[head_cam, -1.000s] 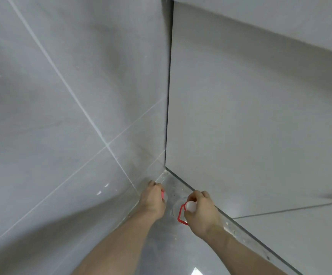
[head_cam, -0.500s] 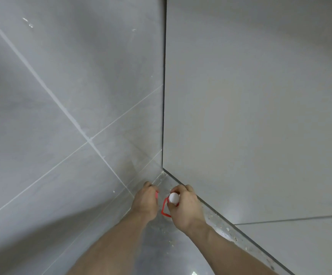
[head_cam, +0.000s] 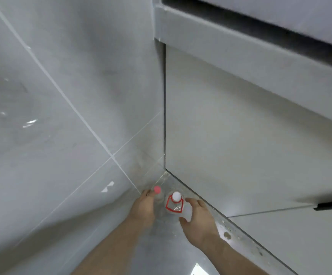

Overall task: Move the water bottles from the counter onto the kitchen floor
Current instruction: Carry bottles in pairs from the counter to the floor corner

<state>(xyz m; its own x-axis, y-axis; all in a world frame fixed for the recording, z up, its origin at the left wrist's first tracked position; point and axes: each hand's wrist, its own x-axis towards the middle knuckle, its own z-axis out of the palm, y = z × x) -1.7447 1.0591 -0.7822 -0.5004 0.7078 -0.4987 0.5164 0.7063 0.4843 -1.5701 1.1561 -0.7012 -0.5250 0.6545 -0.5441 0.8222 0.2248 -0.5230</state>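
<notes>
I see two clear plastic water bottles standing upright and close together on the grey floor [head_cam: 181, 255], tucked into the corner where the grey tiled wall [head_cam: 62, 135] meets the pale grey cabinet front [head_cam: 240, 135]. The clear bottle with the pink cap [head_cam: 158, 192] stands nearer the tiled wall; the clear bottle with the white cap and red-edged label [head_cam: 174, 203] stands just beside it, nearer the cabinet base.

My left hand [head_cam: 142, 210] is against the pink-capped bottle, fingers curled around its far side just below the cap, so I read it as grasping that bottle. My right hand [head_cam: 197, 219] is beside the white-capped bottle with fingers spread and relaxed; the thumb and fingertips lie near or against the bottle's side, but I cannot tell whether they touch it, and they are not wrapped around it.

A dark handle [head_cam: 331, 205] shows on the cabinet at the right edge.
</notes>
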